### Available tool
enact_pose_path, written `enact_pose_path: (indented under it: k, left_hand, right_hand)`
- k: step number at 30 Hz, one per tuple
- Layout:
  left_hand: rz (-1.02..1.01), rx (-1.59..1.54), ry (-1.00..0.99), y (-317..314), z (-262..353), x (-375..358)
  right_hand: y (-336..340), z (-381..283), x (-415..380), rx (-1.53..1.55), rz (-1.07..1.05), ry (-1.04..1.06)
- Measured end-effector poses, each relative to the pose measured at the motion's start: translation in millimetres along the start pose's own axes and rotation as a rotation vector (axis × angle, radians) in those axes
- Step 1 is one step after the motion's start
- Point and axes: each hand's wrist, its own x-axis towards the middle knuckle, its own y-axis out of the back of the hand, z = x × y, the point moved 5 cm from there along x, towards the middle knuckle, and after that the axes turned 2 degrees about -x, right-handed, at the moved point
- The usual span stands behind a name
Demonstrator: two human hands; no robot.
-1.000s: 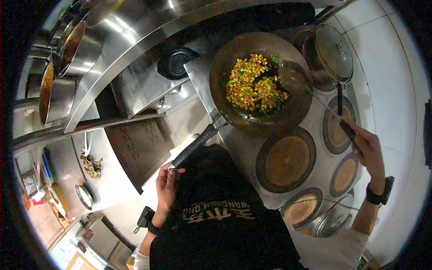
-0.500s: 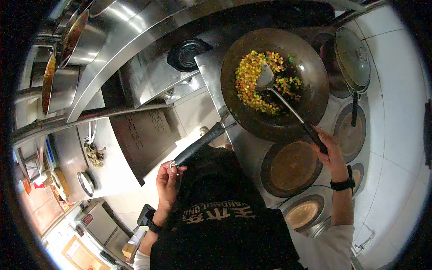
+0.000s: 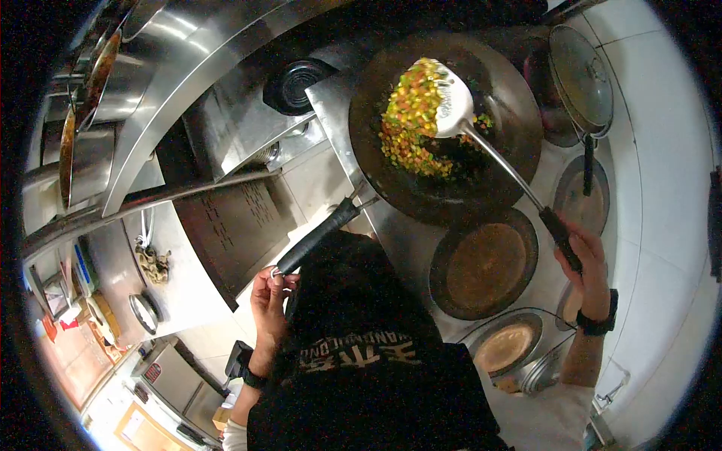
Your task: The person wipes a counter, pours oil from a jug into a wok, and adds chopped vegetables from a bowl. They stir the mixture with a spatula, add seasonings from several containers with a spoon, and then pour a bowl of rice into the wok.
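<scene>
A large dark wok (image 3: 481, 192) sits on the stove, its long black handle (image 3: 320, 237) pointing down and left. My left hand (image 3: 269, 301) pinches the metal ring at the end of that handle. Closed around the black grip of a wok spatula (image 3: 511, 171) is my right hand (image 3: 585, 259). The spatula's metal blade is tilted, pressed against the diced vegetables (image 3: 410, 124), yellow, green and reddish, heaped on the wok's left side. A few loose bits lie right of the blade.
Round covered burners (image 3: 485, 263) lie below the wok. A pot with a glass lid (image 3: 583, 79) stands at the right, by the white tiled wall (image 3: 654, 150). At the left are a black bowl (image 3: 297, 86), a steel counter (image 3: 180, 270) and a cloth (image 3: 154, 264).
The spatula blade has moved up and turned, gathering the vegetables toward the wok's upper left. My right hand has moved down and right. The whole view has shifted slightly.
</scene>
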Motion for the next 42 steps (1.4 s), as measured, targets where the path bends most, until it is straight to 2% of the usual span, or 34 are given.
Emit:
enact_pose_path:
  k: [2, 4, 5, 7, 8, 11, 12, 14, 17, 18, 20, 21, 23, 29, 30, 32, 33, 35, 36, 38, 40, 41, 42]
  left_hand:
    - [-0.008, 0.004, -0.002, 1, 1, 1]
    - [-0.031, 0.051, 0.001, 6, -4, 5]
    - [-0.051, 0.050, -0.017, 4, 0, 3]
    - [-0.103, 0.053, -0.023, 3, 6, 5]
    - [-0.145, 0.062, -0.015, 3, 7, 5]
    - [-0.223, 0.015, -0.031, 8, -1, 14]
    - [-0.242, 0.009, -0.054, 8, 0, 15]
    - [-0.260, -0.010, -0.068, 8, 4, 15]
    - [-0.305, -0.045, -0.089, 9, 2, 19]
    - [-0.302, -0.051, -0.099, 10, 3, 19]
    - [-0.334, -0.083, -0.079, 10, 3, 19]
    - [-0.363, -0.150, -0.068, 11, -4, 22]
    - [-0.377, -0.113, -0.085, 13, -3, 23]
    - [-0.366, -0.036, -0.105, 10, 7, 18]
    - [-0.358, -0.036, -0.123, 9, 7, 18]
    - [-0.357, -0.029, -0.123, 10, 5, 20]
    - [-0.352, -0.023, -0.127, 11, 3, 20]
    - [-0.327, -0.001, -0.125, 9, 5, 18]
    - [-0.305, 0.021, -0.131, 9, 7, 19]
    - [-0.262, -0.004, -0.122, 9, 7, 17]
    - [-0.221, -0.030, -0.115, 8, 7, 20]
    - [-0.190, -0.014, -0.064, 11, 5, 20]
    - [-0.158, 0.004, -0.013, 13, 2, 20]
  right_hand:
    - [2, -9, 3, -0.087, 0.083, 0.019]
    - [-9, -35, 6, -0.520, -0.074, 0.345]
    - [-6, -47, 2, -0.521, -0.058, 0.356]
    - [4, -70, -13, -0.568, -0.107, 0.187]
    - [11, -79, -20, -0.573, -0.092, 0.196]
    - [19, -94, -41, -0.740, -0.103, -0.085]
    - [18, -96, -44, -0.746, -0.093, -0.077]
    - [7, -81, -46, -0.659, -0.267, -0.202]
    - [-36, -58, -38, -0.622, -0.384, -0.224]
    - [-52, -51, -33, -0.629, -0.382, -0.214]
    - [-75, -43, -19, -0.366, -0.287, -0.138]
    - [-80, -37, -12, -0.369, -0.287, -0.131]
    - [-84, -35, -2, 0.099, -0.260, -0.057]
    - [-61, -27, -32, 0.104, -0.335, -0.223]
    - [-74, -30, -35, 0.107, -0.333, -0.229]
    - [-98, -41, -31, -0.129, -0.121, -0.168]
    - [-95, -34, -23, -0.131, -0.124, -0.173]
    - [-90, -42, -5, -0.103, -0.262, 0.374]
    - [-81, -47, -7, -0.101, -0.267, 0.371]
    - [-53, -49, -24, -0.265, -0.166, -0.094]
    - [-27, -57, -49, -0.403, 0.003, -0.175]
    - [-17, -53, -57, -0.404, -0.004, -0.192]
    - [-3, -49, -62, -0.601, 0.030, -0.162]
